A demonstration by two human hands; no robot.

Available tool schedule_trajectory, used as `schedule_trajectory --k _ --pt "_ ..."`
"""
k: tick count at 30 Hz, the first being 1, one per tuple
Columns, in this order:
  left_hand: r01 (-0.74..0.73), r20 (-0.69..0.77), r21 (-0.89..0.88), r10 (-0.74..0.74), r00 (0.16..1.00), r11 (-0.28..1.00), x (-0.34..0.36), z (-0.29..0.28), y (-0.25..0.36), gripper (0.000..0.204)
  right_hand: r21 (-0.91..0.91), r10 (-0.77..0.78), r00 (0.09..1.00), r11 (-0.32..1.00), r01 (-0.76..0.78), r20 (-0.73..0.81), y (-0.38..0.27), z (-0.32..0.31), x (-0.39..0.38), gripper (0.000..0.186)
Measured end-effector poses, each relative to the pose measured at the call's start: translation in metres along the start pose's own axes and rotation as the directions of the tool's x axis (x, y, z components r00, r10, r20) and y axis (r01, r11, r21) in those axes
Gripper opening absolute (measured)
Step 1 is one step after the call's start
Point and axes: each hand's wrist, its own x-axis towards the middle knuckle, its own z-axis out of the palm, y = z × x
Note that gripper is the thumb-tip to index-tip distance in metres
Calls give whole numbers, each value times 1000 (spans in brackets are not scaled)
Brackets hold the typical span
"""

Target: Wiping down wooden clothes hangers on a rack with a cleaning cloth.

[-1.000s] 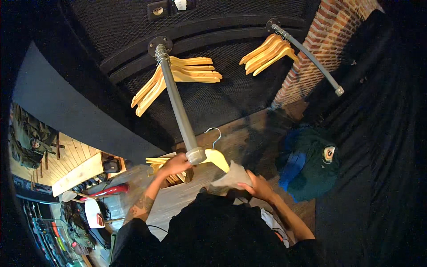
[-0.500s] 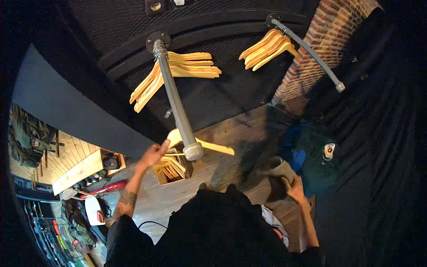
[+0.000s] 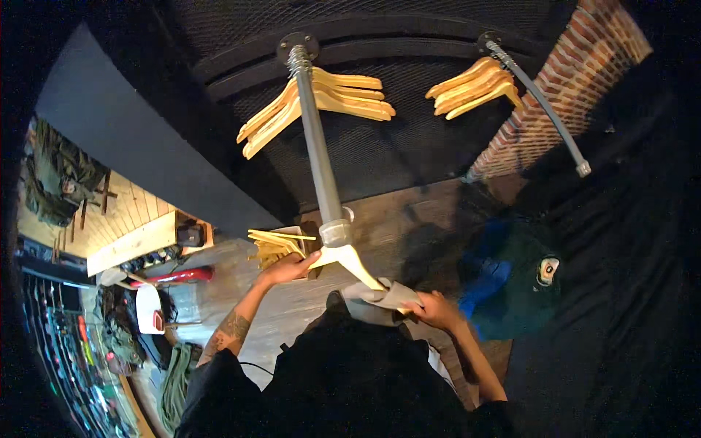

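A pale wooden clothes hanger (image 3: pixel 342 255) is tilted in front of me, close to the capped end of a grey pipe rail (image 3: pixel 321 157). My left hand (image 3: pixel 288 270) is closed on the hanger's left arm, thumb along the wood. In my right hand (image 3: pixel 438 312) is a grey cloth (image 3: pixel 380 301), folded around the hanger's right arm near its tip. Part of the hanger's hook shows beside the pipe end; the pipe hides the rest. Several wooden hangers (image 3: pixel 350 98) hang from this rail near the wall.
More hangers (image 3: pixel 467 84) hang on a second pipe rail (image 3: pixel 540 95) at the right, by a brick column (image 3: pixel 558 84). Below my left hand, a box (image 3: pixel 281 248) holds more hangers. Dark green and blue fabric (image 3: pixel 504 292) lies at the right. A wooden bench (image 3: pixel 131 244) stands far left.
My right hand has brought the cloth left onto the hanger's right arm. My left hand has moved right and nearer with the hanger. The view has shifted.
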Motion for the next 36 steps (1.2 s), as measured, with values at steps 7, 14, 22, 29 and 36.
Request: schedule_trajectory --k 7,14,22,29,36 --pt "403 75 -315 -400 913 860 -42 16 -99 66 110 159 987 981 -162 37 42 6 -19 28" --pt "493 438 -623 -251 863 607 -44 31 -146 67 -200 44 998 978 -53 -51 -29 50 29 59" --pt "562 603 -732 -17 798 386 -59 -5 -195 64 -671 10 998 740 -53 -67 -75 162 117 67" --pt "612 666 -725 94 740 318 -68 -49 -303 64 -629 -150 975 777 15 -162 -135 203 188 62" --pt "651 687 -725 169 706 226 -73 -66 -373 62 -441 382 913 801 -405 -144 -154 228 255 59"
